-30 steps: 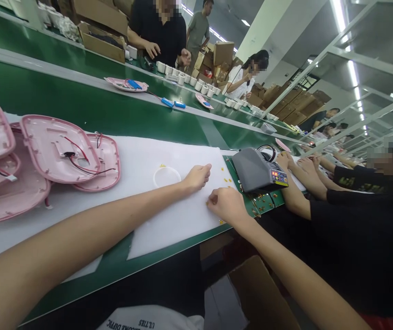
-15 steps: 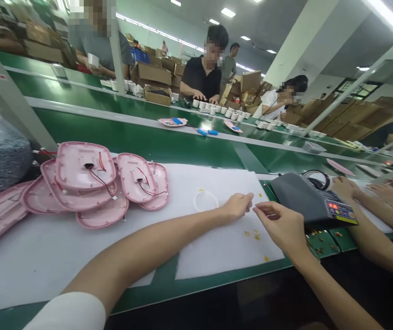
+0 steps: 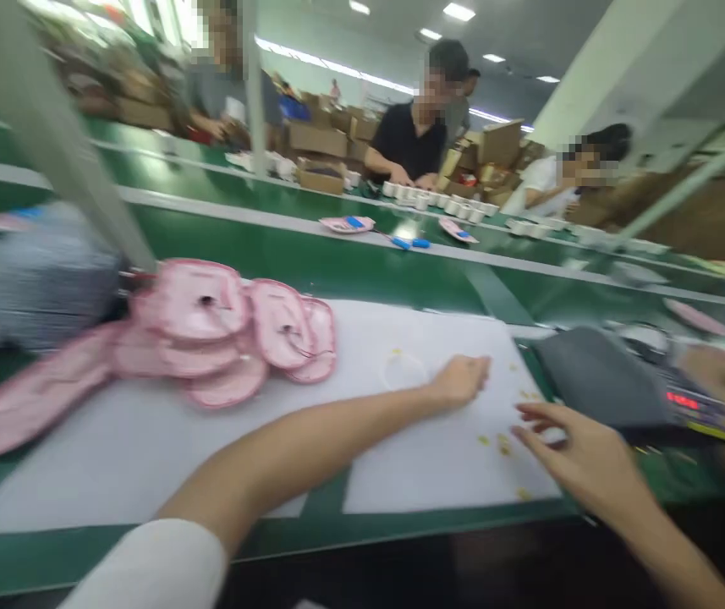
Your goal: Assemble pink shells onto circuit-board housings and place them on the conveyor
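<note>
My left hand (image 3: 462,381) is closed above the white sheet (image 3: 368,474), fingers curled; whatever it may hold is too small to make out. To its right, my right hand (image 3: 581,448) has thumb and fingers apart, with nothing seen between them. Small yellow pieces (image 3: 502,444) lie on the sheet between and below the hands. A thin white ring (image 3: 403,370) rests on the sheet left of my left hand. The view is blurred by motion.
Pink shell parts with wires (image 3: 203,300) are piled at the left beside a plastic-wrapped bundle (image 3: 51,279). A grey machine (image 3: 600,376) with a red display stands at the right, near another person's hands (image 3: 717,372). Across the green bench, people handle white cups (image 3: 422,200).
My right hand has moved away from my left hand and its fingers have opened. The whole view has shifted, so the bench things appear farther right.
</note>
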### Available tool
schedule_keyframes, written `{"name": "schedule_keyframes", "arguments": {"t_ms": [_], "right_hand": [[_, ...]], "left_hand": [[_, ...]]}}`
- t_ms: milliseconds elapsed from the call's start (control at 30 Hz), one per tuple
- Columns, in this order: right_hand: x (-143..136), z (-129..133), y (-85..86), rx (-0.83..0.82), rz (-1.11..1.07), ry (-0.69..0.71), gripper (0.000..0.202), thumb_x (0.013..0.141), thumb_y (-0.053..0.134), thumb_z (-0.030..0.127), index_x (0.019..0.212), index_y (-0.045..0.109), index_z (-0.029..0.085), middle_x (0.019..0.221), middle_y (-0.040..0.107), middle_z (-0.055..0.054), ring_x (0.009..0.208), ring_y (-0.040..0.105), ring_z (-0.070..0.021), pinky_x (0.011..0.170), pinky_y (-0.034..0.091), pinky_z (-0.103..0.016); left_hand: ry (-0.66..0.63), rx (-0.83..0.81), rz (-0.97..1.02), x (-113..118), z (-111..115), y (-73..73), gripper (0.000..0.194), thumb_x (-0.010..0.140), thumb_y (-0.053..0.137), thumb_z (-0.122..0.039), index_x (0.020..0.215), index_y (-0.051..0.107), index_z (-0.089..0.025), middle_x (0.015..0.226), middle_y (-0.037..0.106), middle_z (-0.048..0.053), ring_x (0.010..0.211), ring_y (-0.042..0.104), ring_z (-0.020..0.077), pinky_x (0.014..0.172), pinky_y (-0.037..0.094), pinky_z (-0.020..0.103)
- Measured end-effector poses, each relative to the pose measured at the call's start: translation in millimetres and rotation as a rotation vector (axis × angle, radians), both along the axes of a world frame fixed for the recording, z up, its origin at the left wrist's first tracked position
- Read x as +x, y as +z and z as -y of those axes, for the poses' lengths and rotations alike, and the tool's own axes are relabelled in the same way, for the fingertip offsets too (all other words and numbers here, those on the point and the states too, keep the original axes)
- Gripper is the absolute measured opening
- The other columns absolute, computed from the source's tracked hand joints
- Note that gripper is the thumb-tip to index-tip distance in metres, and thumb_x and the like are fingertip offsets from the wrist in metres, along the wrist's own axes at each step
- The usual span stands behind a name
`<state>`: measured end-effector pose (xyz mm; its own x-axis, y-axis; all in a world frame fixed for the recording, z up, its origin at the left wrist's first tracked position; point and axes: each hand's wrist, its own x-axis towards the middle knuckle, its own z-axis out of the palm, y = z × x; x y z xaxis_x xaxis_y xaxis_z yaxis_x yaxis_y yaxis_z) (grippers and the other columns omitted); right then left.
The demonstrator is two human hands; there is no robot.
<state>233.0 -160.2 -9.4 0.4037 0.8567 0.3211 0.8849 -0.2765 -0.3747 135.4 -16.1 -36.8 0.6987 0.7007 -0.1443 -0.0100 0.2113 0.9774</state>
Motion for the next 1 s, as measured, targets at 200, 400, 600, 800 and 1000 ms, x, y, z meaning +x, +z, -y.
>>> {"name": "schedule_keyframes", "arguments": {"t_ms": [200,400,600,800,1000], "right_hand": [[4,15,-5.7,-0.399,0.119,0.021,0.027,0.077,0.06,0.031,0.098,0.073,0.019,0.092,0.071,-0.005,0.081,0.066,-0.0177,0.076,0.048,-0.029],[-11,6,3.0,-0.466,0.17,-0.048,0.02,0.076,0.065,0.03,0.091,0.076,0.022,0.091,0.073,-0.003,0.084,0.065,-0.018,0.073,0.045,-0.027],[-10,-3,7.0,-0.567,0.187,-0.014,0.017,0.076,0.066,0.029,0.089,0.076,0.023,0.089,0.072,-0.001,0.081,0.064,-0.0162,0.071,0.043,-0.026],[-12,-8,0.5,-0.575,0.319,-0.039,0.013,0.077,0.062,0.027,0.081,0.074,0.022,0.085,0.072,-0.001,0.078,0.064,-0.0167,0.066,0.04,-0.026],[-14,-14,-1.5,-0.612,0.365,-0.081,0.014,0.075,0.06,0.022,0.077,0.073,0.022,0.08,0.074,-0.001,0.078,0.066,-0.0189,0.064,0.039,-0.027]], "left_hand": [[-0.225,-0.133,0.104,8,-6,-0.5,0.046,0.098,0.034,-0.026,0.053,0.025,-0.02,0.046,0.02,-0.006,0.039,0.017,0.0057,0.038,0.013,0.018],[-0.239,-0.145,0.097,5,-2,4.1,0.046,0.098,0.034,-0.023,0.054,0.019,-0.02,0.05,0.016,-0.007,0.043,0.015,0.0055,0.04,0.01,0.019],[-0.251,-0.159,0.098,9,-5,-0.6,0.048,0.098,0.034,-0.025,0.053,0.021,-0.02,0.049,0.016,-0.006,0.042,0.014,0.0054,0.04,0.01,0.019],[-0.265,-0.162,0.131,12,-7,-6.7,0.047,0.098,0.035,-0.026,0.054,0.022,-0.02,0.049,0.017,-0.006,0.042,0.015,0.0052,0.04,0.011,0.019],[-0.258,-0.158,0.137,10,-6,-8.0,0.046,0.098,0.034,-0.025,0.054,0.024,-0.02,0.048,0.018,-0.007,0.041,0.016,0.0055,0.04,0.012,0.019]]}}
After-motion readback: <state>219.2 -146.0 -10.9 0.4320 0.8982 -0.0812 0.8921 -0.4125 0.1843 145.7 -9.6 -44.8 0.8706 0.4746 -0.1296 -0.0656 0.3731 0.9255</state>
